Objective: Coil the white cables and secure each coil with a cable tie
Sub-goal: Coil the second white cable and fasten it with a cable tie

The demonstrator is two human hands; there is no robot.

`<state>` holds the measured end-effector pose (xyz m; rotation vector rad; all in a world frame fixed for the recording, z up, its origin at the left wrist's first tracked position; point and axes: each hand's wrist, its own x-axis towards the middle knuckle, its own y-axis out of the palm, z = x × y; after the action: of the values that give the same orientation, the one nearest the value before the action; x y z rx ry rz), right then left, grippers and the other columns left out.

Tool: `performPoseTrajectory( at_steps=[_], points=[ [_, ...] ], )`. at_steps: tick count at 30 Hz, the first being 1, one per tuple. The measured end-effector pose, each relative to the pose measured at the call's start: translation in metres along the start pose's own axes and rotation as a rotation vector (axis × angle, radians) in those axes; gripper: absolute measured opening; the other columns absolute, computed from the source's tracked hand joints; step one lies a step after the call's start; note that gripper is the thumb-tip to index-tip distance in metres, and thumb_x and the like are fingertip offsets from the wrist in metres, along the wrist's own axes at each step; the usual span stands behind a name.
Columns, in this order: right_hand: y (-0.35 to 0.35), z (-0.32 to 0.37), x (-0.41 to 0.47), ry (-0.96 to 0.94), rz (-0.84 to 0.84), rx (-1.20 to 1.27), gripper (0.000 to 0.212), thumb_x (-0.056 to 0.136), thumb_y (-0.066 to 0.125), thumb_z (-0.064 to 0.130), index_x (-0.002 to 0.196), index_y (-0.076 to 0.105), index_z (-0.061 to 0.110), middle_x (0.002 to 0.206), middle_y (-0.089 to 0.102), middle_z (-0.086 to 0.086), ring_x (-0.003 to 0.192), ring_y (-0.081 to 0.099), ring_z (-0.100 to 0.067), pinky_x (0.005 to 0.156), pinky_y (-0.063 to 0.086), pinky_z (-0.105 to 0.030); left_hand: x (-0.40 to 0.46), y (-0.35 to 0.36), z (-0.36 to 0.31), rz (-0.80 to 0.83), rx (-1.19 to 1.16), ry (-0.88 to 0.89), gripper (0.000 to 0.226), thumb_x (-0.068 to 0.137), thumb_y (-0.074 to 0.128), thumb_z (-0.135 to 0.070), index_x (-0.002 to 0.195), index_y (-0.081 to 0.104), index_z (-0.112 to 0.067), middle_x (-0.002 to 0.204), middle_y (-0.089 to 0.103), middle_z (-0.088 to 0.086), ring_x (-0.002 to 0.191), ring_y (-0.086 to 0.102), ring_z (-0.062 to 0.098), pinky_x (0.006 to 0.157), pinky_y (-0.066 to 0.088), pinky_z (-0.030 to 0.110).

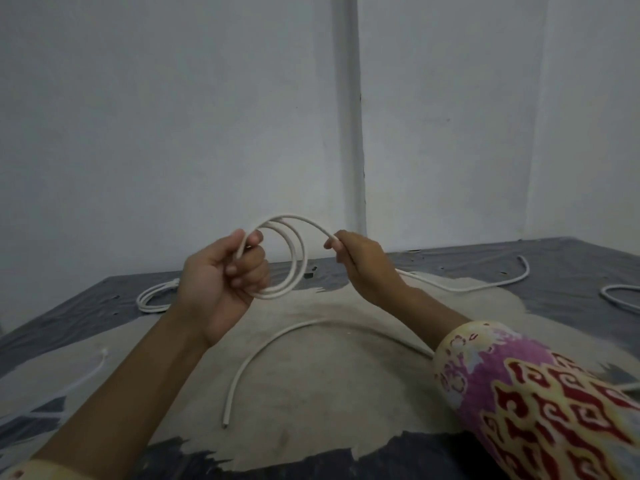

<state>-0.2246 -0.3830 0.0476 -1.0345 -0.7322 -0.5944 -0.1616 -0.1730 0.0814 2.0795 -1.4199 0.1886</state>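
My left hand (221, 275) is raised above the table and grips a white cable coil (296, 258) of about three loops. My right hand (360, 261) pinches the same cable where it leaves the top of the coil. From there the cable trails right across the table (464, 289) to a free end at the far right (521, 259). A second loose white cable (277, 344) lies curved on the table below my hands, its cut end (225, 424) pointing toward me. Thin translucent cable ties (86, 372) lie at the left edge.
A coiled white cable (152, 299) rests on the table behind my left hand. Another white cable loop (620, 296) shows at the right edge. The table top (311, 427) is worn, pale in the middle and dark blue-grey around. A white wall stands close behind.
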Motion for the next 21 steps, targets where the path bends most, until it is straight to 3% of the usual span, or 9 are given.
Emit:
performPoseTrajectory(
  at_steps=[2,6,8,10,12,15,18,21],
  points=[
    [0.001,-0.014,-0.009,0.063,0.076,-0.067,0.048,0.095,0.025,0.033,0.100,0.059,-0.001,0.078,0.059,-0.013,0.071,0.053,-0.028,0.064,0.038,-0.037,0.000,-0.011,-0.004,0.105,-0.154,0.024,0.014,0.083,0.050,-0.015,0.078,0.061,-0.007,0.050,0.034,-0.002,0.047,0.026,0.012,0.049,0.037,0.025],
    [0.004,-0.024,-0.018,0.210,0.309,-0.230,0.037,0.101,0.030,0.031,0.104,0.059,0.008,0.089,0.062,-0.012,0.081,0.056,-0.029,0.064,0.034,-0.031,-0.002,-0.008,-0.003,-0.115,-0.050,0.128,0.011,0.057,0.064,-0.017,0.066,0.059,-0.013,0.044,0.038,-0.005,0.039,0.033,0.009,0.043,0.036,0.018],
    [0.005,-0.010,-0.016,0.179,0.406,-0.284,0.037,0.100,0.030,0.033,0.100,0.060,0.011,0.096,0.065,-0.013,0.087,0.058,-0.031,0.066,0.037,-0.032,0.000,-0.001,0.001,-0.217,0.060,0.164,0.007,0.066,0.057,-0.020,0.067,0.056,-0.014,0.045,0.036,-0.005,0.040,0.035,0.009,0.044,0.037,0.016],
    [0.003,0.005,-0.012,0.065,0.492,-0.331,0.039,0.099,0.031,0.036,0.094,0.061,0.012,0.093,0.066,-0.013,0.086,0.059,-0.031,0.069,0.045,-0.035,0.004,-0.001,0.004,-0.299,0.230,0.192,0.018,0.088,0.040,-0.015,0.076,0.053,-0.012,0.046,0.040,-0.006,0.045,0.039,0.008,0.049,0.038,0.017],
    [-0.001,0.019,-0.008,-0.047,0.536,-0.327,0.037,0.097,0.035,0.033,0.093,0.064,0.009,0.091,0.067,-0.013,0.085,0.059,-0.030,0.073,0.048,-0.039,0.005,-0.003,0.008,-0.348,0.428,0.217,0.028,0.098,0.030,-0.012,0.083,0.054,-0.012,0.052,0.046,-0.007,0.054,0.042,0.007,0.056,0.039,0.015],
    [-0.008,0.039,0.002,-0.095,0.596,-0.201,0.035,0.089,0.043,0.025,0.092,0.068,0.001,0.078,0.067,-0.014,0.069,0.058,-0.023,0.066,0.047,-0.035,0.001,-0.010,0.014,-0.353,0.817,0.236,0.026,0.098,0.034,-0.013,0.089,0.058,-0.019,0.065,0.047,-0.002,0.060,0.045,0.004,0.060,0.041,0.011],
    [-0.014,0.063,0.011,-0.116,0.579,-0.053,0.031,0.077,0.046,0.019,0.086,0.073,0.007,0.057,0.059,0.004,0.050,0.049,-0.007,0.053,0.039,-0.019,-0.001,-0.015,0.016,-0.284,1.080,0.212,0.021,0.096,0.039,-0.019,0.093,0.060,-0.024,0.070,0.047,-0.003,0.058,0.045,-0.005,0.057,0.038,0.007],
    [-0.017,0.080,0.015,-0.211,0.475,0.043,0.031,0.074,0.047,0.013,0.088,0.074,0.011,0.063,0.061,0.009,0.051,0.048,-0.007,0.053,0.035,-0.012,-0.006,-0.014,0.018,-0.202,1.264,0.187,0.024,0.082,0.033,-0.023,0.078,0.056,-0.024,0.073,0.045,-0.005,0.063,0.044,-0.004,0.063,0.038,0.017]
  ],
)
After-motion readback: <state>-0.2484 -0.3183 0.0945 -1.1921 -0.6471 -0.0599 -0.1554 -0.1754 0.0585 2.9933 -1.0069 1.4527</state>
